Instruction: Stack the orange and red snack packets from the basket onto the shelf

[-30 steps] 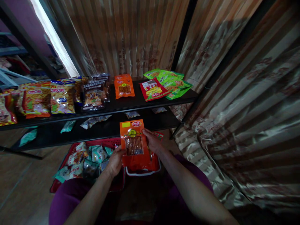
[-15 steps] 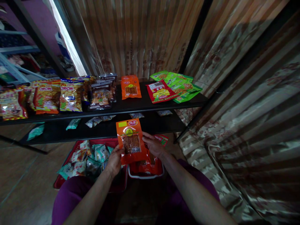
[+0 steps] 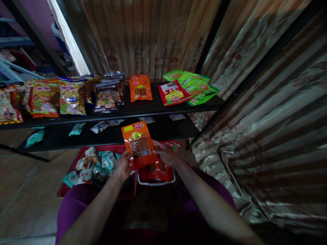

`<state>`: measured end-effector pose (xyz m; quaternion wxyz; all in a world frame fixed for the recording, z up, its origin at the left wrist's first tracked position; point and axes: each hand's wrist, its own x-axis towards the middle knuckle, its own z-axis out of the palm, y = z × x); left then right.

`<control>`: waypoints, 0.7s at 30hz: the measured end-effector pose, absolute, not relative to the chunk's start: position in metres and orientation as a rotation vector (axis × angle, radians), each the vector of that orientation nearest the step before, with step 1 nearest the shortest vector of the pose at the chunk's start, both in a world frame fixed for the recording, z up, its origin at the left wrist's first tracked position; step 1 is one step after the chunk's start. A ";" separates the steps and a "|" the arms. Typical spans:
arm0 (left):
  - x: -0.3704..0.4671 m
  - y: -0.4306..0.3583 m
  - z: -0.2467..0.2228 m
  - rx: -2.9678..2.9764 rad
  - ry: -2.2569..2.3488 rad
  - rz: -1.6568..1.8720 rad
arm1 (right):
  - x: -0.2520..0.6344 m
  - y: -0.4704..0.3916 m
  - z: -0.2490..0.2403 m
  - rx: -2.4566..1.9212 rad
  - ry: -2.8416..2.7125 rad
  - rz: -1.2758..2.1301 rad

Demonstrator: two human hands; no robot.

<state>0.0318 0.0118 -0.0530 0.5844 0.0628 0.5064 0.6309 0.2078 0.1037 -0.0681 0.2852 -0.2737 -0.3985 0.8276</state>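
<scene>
Item: orange snack packet (image 3: 139, 144) with a clear window showing brown strips. Location: in front of the upper black shelf (image 3: 143, 109) and lower than its front edge, tilted, printed face towards me. Grip: my left hand (image 3: 124, 166) is closed on the packet's lower left edge, thumb across the front. My right hand (image 3: 166, 153) lies against the right edge, fingers stretched out rather than curled; how firmly it pinches I cannot tell.

Stock on the upper black shelf, from its left end to its right: an orange-based snack bag (image 3: 46, 98); a blue-topped snack bag (image 3: 73, 98); dark brown packets (image 3: 106, 100) with checked tops; an orange packet (image 3: 140, 89) of matching design, standing; a red packet (image 3: 174, 93), overlapping green packets (image 3: 196, 85) at the right end.

Below the upper black shelf: lower shelf (image 3: 171, 131), bearing a teal packet (image 3: 77, 129) and silvery packets (image 3: 99, 127).

In front of and beneath the upper black shelf: red basket (image 3: 109, 147) of teal-and-white packets (image 3: 108, 160); beside it, white-rimmed container (image 3: 157, 184) of orange packets (image 3: 160, 173).
</scene>
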 end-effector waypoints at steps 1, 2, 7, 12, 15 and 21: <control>0.033 0.012 -0.053 0.147 1.178 1.463 | 0.209 0.103 -0.068 -0.727 -1.078 2.212; 0.033 0.013 -0.053 0.149 1.173 1.456 | 0.210 0.103 -0.068 -0.724 -1.090 2.211; 0.035 0.015 -0.054 0.191 1.143 1.455 | 0.215 0.101 -0.066 -0.716 -1.117 2.215; 0.037 0.017 -0.051 0.192 1.105 1.433 | 0.217 0.101 -0.067 -0.796 -1.120 2.165; 0.037 0.018 -0.050 0.184 1.098 1.432 | 0.216 0.101 -0.069 -0.809 -1.127 2.155; 0.036 0.013 -0.050 0.197 1.080 1.418 | 0.213 0.100 -0.072 -0.833 -1.137 2.114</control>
